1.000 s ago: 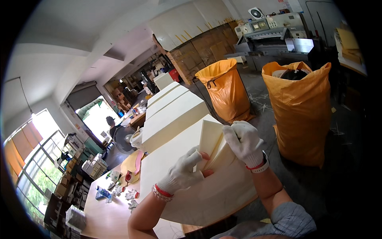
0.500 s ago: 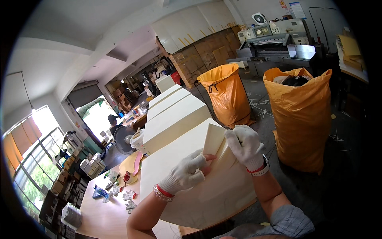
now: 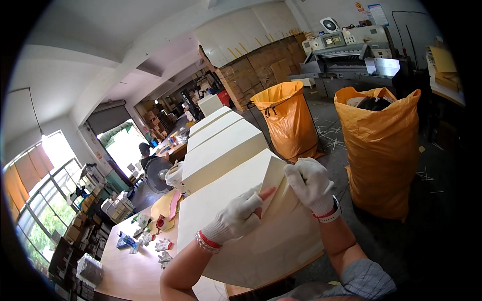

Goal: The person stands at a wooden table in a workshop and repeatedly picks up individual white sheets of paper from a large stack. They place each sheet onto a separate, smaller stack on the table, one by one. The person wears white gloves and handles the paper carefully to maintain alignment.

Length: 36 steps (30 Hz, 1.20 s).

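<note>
Both arms are slanting inward from the lower edge. The left forearm [image 3: 183,268] is leaning rightward, the right forearm [image 3: 341,248] leftward. The gloved left hand [image 3: 236,216] is showing its back, bare fingertips [image 3: 267,192] poking out, spread apart. The gloved right hand [image 3: 309,184] is sitting higher, fingers curling inward.

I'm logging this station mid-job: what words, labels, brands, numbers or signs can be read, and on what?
No text is readable.
Wall notice: too small.
Red-and-white wall sign: too small.
Machine panel: too small.
Paper stack: no print shows.
</note>
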Each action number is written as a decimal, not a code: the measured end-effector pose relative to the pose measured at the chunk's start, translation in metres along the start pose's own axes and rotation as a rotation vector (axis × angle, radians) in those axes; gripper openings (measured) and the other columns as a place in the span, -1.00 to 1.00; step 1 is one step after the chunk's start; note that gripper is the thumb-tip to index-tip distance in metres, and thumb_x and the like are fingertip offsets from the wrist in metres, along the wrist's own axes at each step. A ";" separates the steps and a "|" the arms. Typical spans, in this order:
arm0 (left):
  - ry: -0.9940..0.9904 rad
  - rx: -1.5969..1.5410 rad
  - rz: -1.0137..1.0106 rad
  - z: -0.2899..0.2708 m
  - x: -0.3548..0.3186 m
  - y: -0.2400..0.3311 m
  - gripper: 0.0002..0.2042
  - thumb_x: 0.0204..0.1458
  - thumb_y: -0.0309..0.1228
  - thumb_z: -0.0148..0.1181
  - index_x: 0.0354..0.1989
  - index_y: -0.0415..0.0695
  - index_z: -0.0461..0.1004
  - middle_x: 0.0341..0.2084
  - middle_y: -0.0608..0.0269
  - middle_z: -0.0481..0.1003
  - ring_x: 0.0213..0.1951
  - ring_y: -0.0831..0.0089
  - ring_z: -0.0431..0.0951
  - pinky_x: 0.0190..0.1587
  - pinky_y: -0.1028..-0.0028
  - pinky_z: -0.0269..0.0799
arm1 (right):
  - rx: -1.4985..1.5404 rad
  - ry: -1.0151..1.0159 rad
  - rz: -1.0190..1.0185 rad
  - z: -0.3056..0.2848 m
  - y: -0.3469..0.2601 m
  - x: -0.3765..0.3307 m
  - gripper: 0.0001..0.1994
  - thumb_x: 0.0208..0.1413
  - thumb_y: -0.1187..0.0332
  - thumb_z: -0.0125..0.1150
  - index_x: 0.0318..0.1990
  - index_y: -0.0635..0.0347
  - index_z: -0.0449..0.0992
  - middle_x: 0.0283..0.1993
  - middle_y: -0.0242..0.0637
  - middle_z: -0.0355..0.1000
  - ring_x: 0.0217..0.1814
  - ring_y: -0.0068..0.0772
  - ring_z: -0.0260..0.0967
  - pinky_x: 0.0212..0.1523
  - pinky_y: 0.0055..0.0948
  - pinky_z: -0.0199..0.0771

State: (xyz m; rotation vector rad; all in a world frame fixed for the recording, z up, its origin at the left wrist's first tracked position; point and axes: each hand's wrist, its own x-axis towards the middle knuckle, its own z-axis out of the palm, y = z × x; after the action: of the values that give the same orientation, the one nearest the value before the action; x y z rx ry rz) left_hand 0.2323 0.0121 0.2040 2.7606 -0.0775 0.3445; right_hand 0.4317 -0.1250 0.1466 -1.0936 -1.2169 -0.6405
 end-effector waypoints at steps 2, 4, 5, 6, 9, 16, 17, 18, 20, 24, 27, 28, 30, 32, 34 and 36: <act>-0.024 -0.065 0.012 0.001 0.001 -0.003 -0.69 0.11 -0.50 0.29 0.04 -0.10 0.48 -0.01 0.09 0.50 0.02 0.14 0.52 0.10 0.26 0.42 | -0.042 -0.029 0.002 -0.004 -0.004 0.002 -0.81 0.28 0.43 0.18 -0.41 0.28 0.50 -0.63 -0.24 0.20 -0.59 -0.16 0.21 -0.50 -0.20 0.20; 0.029 -0.063 0.031 0.004 0.002 0.000 -0.64 0.08 -0.45 0.38 0.05 -0.09 0.48 -0.02 0.09 0.50 0.02 0.13 0.53 0.10 0.26 0.43 | -0.035 -0.020 0.012 -0.003 -0.003 0.001 -0.81 0.28 0.43 0.18 -0.41 0.27 0.50 -0.63 -0.25 0.20 -0.59 -0.17 0.21 -0.50 -0.20 0.19; 0.067 -0.004 0.022 0.006 0.002 0.006 -0.64 0.06 -0.44 0.41 0.03 -0.10 0.48 -0.04 0.07 0.49 -0.02 0.13 0.54 0.06 0.27 0.45 | -0.029 -0.015 0.017 -0.002 -0.002 0.000 -0.82 0.28 0.43 0.18 -0.40 0.27 0.51 -0.63 -0.25 0.21 -0.59 -0.17 0.20 -0.51 -0.20 0.18; 0.104 0.055 0.013 0.006 0.002 0.010 -0.63 0.04 -0.43 0.44 0.01 -0.10 0.48 -0.06 0.06 0.49 -0.06 0.13 0.55 0.03 0.27 0.47 | -0.024 -0.011 0.014 -0.001 -0.002 0.000 -0.82 0.27 0.44 0.18 -0.40 0.27 0.51 -0.63 -0.25 0.20 -0.59 -0.17 0.20 -0.51 -0.20 0.18; 0.129 0.061 0.006 0.005 -0.001 0.006 -0.56 -0.02 -0.36 0.53 0.03 -0.09 0.49 -0.02 0.05 0.48 -0.05 0.12 0.55 0.03 0.28 0.47 | -0.035 -0.005 -0.022 0.000 -0.002 0.001 -0.83 0.27 0.45 0.18 -0.40 0.26 0.50 -0.63 -0.25 0.17 -0.59 -0.17 0.19 -0.51 -0.21 0.17; 0.118 0.051 0.058 0.010 0.003 0.001 -0.54 0.02 -0.47 0.44 0.13 -0.09 0.48 -0.01 0.05 0.47 0.00 0.11 0.54 0.08 0.29 0.44 | -0.050 0.002 -0.065 -0.001 -0.006 0.003 -0.84 0.26 0.47 0.18 -0.41 0.26 0.50 -0.62 -0.24 0.14 -0.58 -0.14 0.18 -0.51 -0.19 0.17; -0.002 0.083 -0.029 0.003 0.003 0.003 -0.52 0.02 -0.48 0.44 0.14 -0.08 0.48 0.02 0.07 0.47 0.04 0.13 0.52 0.11 0.28 0.42 | -0.076 0.009 -0.083 0.000 -0.007 0.003 -0.84 0.26 0.47 0.18 -0.41 0.26 0.50 -0.62 -0.24 0.14 -0.58 -0.14 0.19 -0.51 -0.19 0.17; -0.042 0.079 -0.067 0.002 0.003 0.006 -0.52 0.02 -0.48 0.45 0.15 -0.08 0.48 0.03 0.08 0.47 0.07 0.13 0.51 0.13 0.27 0.41 | -0.060 0.003 -0.054 0.000 -0.006 0.002 -0.84 0.26 0.47 0.18 -0.40 0.26 0.51 -0.62 -0.24 0.15 -0.57 -0.13 0.19 -0.51 -0.19 0.17; -0.045 0.038 -0.088 0.002 0.003 0.013 -0.52 0.02 -0.48 0.46 0.14 -0.08 0.49 0.05 0.09 0.47 0.10 0.14 0.50 0.16 0.27 0.40 | -0.034 -0.009 0.003 -0.002 -0.003 0.000 -0.84 0.26 0.47 0.17 -0.40 0.26 0.51 -0.61 -0.23 0.18 -0.56 -0.12 0.20 -0.50 -0.18 0.18; 0.111 0.009 0.041 0.007 0.000 0.010 -0.54 0.03 -0.44 0.47 0.13 -0.09 0.49 0.05 0.10 0.46 0.12 0.13 0.49 0.16 0.26 0.40 | -0.046 -0.011 -0.009 -0.001 -0.005 0.001 -0.81 0.28 0.45 0.17 -0.42 0.27 0.49 -0.60 -0.21 0.21 -0.56 -0.12 0.23 -0.48 -0.17 0.20; 0.150 0.035 0.054 0.006 0.003 0.011 -0.69 0.07 -0.46 0.37 0.00 -0.14 0.50 -0.11 0.06 0.48 -0.05 0.12 0.54 0.01 0.29 0.47 | -0.059 -0.012 -0.041 -0.002 -0.003 0.000 -0.78 0.28 0.43 0.18 -0.45 0.29 0.48 -0.60 -0.19 0.22 -0.55 -0.11 0.24 -0.47 -0.16 0.21; 0.160 0.027 0.075 0.007 0.003 0.011 -0.69 0.08 -0.48 0.35 0.00 -0.15 0.50 -0.11 0.06 0.48 -0.05 0.12 0.54 0.01 0.28 0.47 | -0.050 -0.008 -0.045 0.000 0.003 -0.003 -0.77 0.28 0.43 0.18 -0.46 0.29 0.47 -0.60 -0.19 0.22 -0.55 -0.11 0.24 -0.47 -0.16 0.21; 0.121 0.026 0.065 0.008 0.004 0.011 -0.68 0.09 -0.50 0.32 0.03 -0.15 0.49 -0.10 0.07 0.48 -0.02 0.12 0.53 0.03 0.28 0.46 | -0.031 -0.002 -0.007 -0.001 0.003 -0.003 -0.76 0.28 0.43 0.19 -0.47 0.29 0.46 -0.61 -0.19 0.23 -0.55 -0.11 0.24 -0.47 -0.15 0.21; -0.040 0.064 -0.063 0.002 0.004 0.010 -0.61 0.10 -0.53 0.30 0.13 -0.14 0.48 -0.05 0.10 0.48 0.05 0.14 0.51 0.10 0.28 0.43 | -0.002 0.000 0.080 -0.001 -0.004 0.000 -0.75 0.27 0.43 0.19 -0.49 0.29 0.45 -0.61 -0.19 0.23 -0.56 -0.11 0.24 -0.47 -0.15 0.22; -0.125 0.026 -0.132 -0.001 0.003 0.010 -0.56 0.10 -0.53 0.31 0.19 -0.12 0.47 -0.01 0.12 0.48 0.09 0.15 0.49 0.14 0.27 0.41 | -0.018 0.007 0.058 -0.001 -0.006 0.001 -0.76 0.26 0.44 0.20 -0.49 0.29 0.45 -0.61 -0.19 0.23 -0.56 -0.12 0.24 -0.47 -0.15 0.21; -0.074 -0.100 -0.089 0.000 0.002 0.008 -0.56 0.10 -0.52 0.32 0.19 -0.10 0.47 -0.03 0.12 0.49 0.09 0.15 0.50 0.14 0.27 0.41 | -0.018 0.009 0.057 0.000 -0.005 0.000 -0.76 0.26 0.44 0.20 -0.48 0.28 0.46 -0.61 -0.20 0.23 -0.56 -0.12 0.24 -0.47 -0.16 0.21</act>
State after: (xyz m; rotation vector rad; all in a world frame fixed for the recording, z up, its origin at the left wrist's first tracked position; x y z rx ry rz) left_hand 0.2332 0.0043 0.2071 2.6669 0.0092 0.2088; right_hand 0.4278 -0.1272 0.1481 -1.1357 -1.1697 -0.6136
